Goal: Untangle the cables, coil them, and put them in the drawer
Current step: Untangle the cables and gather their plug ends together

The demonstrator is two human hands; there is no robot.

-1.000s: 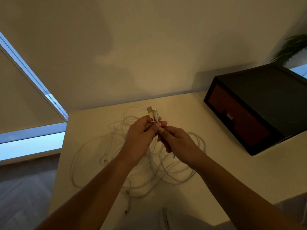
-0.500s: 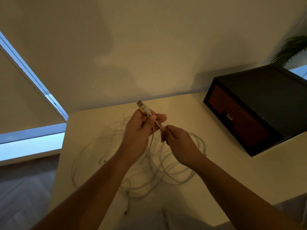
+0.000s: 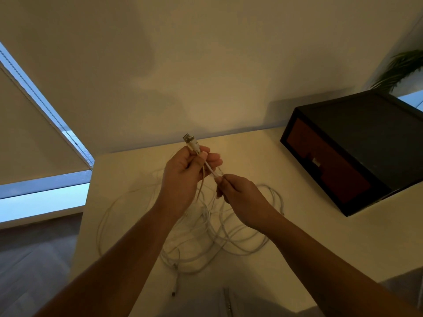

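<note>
A tangle of thin white cables (image 3: 219, 234) lies spread over the pale table (image 3: 297, 225). My left hand (image 3: 183, 177) holds the plug ends of white cables above the tangle, and a metal USB plug (image 3: 188, 138) sticks up out of its fingers. My right hand (image 3: 240, 197) pinches one of those cables just below and to the right of the left hand; a short straight stretch runs between the two hands. The dark drawer box (image 3: 357, 152) with a reddish drawer front stands at the table's right, drawer closed.
A loose cable end (image 3: 175, 291) hangs near the table's front edge. The wall stands right behind the table. A window with a blind (image 3: 34, 138) is at the left, floor below it. A plant (image 3: 402, 67) shows behind the box.
The plugs in my left hand have tilted to the left. My right hand has slid down along one cable, away from the left hand, drawing a short length straight.
</note>
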